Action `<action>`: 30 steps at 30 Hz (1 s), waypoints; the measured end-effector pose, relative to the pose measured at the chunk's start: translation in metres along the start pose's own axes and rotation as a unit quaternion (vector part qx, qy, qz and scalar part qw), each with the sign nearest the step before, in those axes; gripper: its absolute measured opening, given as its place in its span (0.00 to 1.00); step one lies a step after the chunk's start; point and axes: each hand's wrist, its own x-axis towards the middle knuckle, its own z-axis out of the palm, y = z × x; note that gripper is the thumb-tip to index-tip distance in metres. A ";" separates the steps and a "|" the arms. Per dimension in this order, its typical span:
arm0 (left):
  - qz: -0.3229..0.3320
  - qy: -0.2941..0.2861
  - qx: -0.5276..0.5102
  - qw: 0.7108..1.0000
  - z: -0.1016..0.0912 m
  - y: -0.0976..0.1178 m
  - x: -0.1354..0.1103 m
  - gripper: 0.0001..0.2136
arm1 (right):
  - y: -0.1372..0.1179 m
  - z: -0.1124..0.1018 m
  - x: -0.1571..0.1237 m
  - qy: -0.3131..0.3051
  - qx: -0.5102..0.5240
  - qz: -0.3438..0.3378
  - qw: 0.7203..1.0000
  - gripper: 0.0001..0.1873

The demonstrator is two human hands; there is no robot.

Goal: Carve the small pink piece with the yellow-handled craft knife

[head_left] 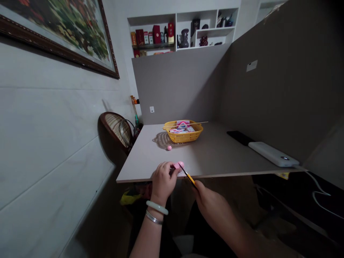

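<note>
Near the table's front edge, my left hand [163,179] pinches a small pink block [176,166] between thumb and fingers. Right beside the block is a rounded pink lump [181,164]; whether the two are joined I cannot tell. My right hand [208,199] is closed round a slim yellow-handled tool [191,178], possibly a craft knife. Its thin dark tip reaches up to the pink pieces and appears to touch them. Farther back on the table lies a small pink ball [169,147], apart from both hands.
A yellow plastic basket [185,137] with printed packets stands toward the back, a thin stick [197,123] across its top. On the right lie a white power bank [271,153] with a cable and a dark flat object [239,137]. Grey panels [180,89] border the table [215,161].
</note>
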 end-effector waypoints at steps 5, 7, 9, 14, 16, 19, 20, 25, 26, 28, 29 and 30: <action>-0.010 -0.003 0.000 1.000 0.001 0.000 0.000 0.08 | -0.004 -0.005 0.006 0.001 -0.011 -0.005 1.000 0.11; -0.016 -0.004 0.001 1.000 0.001 -0.001 0.001 0.08 | -0.009 -0.008 0.015 0.004 -0.031 -0.008 0.999 0.11; -0.022 -0.001 0.001 1.000 0.002 -0.001 0.001 0.08 | -0.011 -0.007 0.018 0.008 -0.037 -0.007 0.999 0.12; -0.026 -0.004 -0.010 1.000 0.002 0.000 0.001 0.08 | 0.000 -0.002 0.000 0.000 0.013 0.000 1.000 0.11; -0.027 -0.004 -0.012 1.000 0.001 0.001 0.001 0.08 | 0.000 -0.003 -0.003 -0.002 0.017 0.006 1.000 0.11; -0.034 -0.004 -0.015 0.999 0.000 0.001 0.001 0.08 | -0.007 -0.007 0.009 -0.002 -0.014 0.003 1.000 0.11; -0.037 -0.003 -0.015 0.999 0.000 0.001 0.002 0.08 | -0.010 -0.008 0.015 -0.001 -0.027 0.001 1.000 0.11; -0.049 -0.010 -0.020 0.999 0.000 0.001 0.002 0.07 | -0.011 -0.004 0.012 0.000 -0.019 0.004 1.000 0.12; -0.049 -0.012 -0.023 0.998 0.000 0.002 0.002 0.07 | -0.009 -0.003 0.006 -0.001 -0.003 0.005 1.000 0.12; -0.047 -0.012 -0.027 0.998 -0.001 0.002 0.001 0.07 | -0.006 -0.003 -0.002 -0.002 0.022 0.007 1.000 0.12; -0.045 -0.011 -0.027 0.999 -0.001 0.002 0.001 0.07 | -0.006 -0.004 -0.003 -0.003 0.027 0.008 1.000 0.12; -0.045 -0.011 -0.026 0.999 0.000 0.002 0.001 0.07 | -0.007 -0.006 -0.001 -0.004 0.024 0.009 1.000 0.12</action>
